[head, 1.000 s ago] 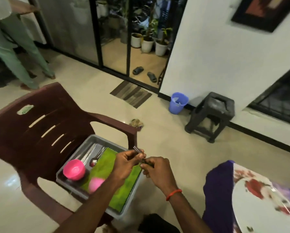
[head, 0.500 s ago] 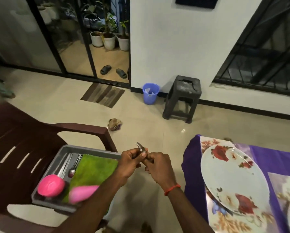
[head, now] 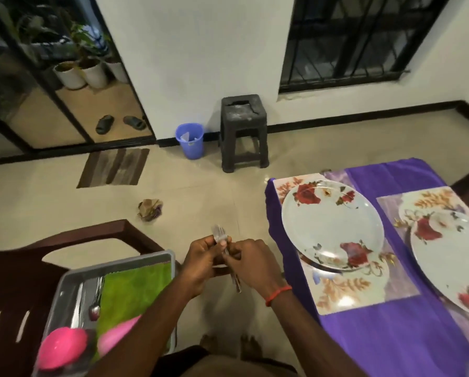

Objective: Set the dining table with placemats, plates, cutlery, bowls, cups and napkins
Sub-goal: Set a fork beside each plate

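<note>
Both hands hold metal forks (head: pixel 220 233) between the chair and the table. My left hand (head: pixel 204 261) grips them near the tines, thumb on top. My right hand (head: pixel 251 263) pinches the handles, whose ends stick out below it. To the right, the purple-clothed table (head: pixel 377 341) carries two floral placemats, the near one (head: pixel 345 292) under a white flowered plate (head: pixel 332 223). A second plate (head: pixel 451 257) lies at the right edge. A grey tray (head: pixel 73 284) on the brown chair holds a green cloth (head: pixel 135 287), a spoon (head: pixel 94 311) and two pink bowls (head: pixel 63 349).
The brown plastic chair (head: pixel 16 284) stands at the lower left with its arm near my left hand. On the floor behind are a dark stool (head: pixel 243 131), a blue bin (head: pixel 190 142), a striped mat (head: pixel 113 167) and a crumpled rag (head: pixel 149 210).
The view has swung right from the chair and tray toward the table, bringing both plates into sight. My hands have kept hold of the forks and moved with it.
</note>
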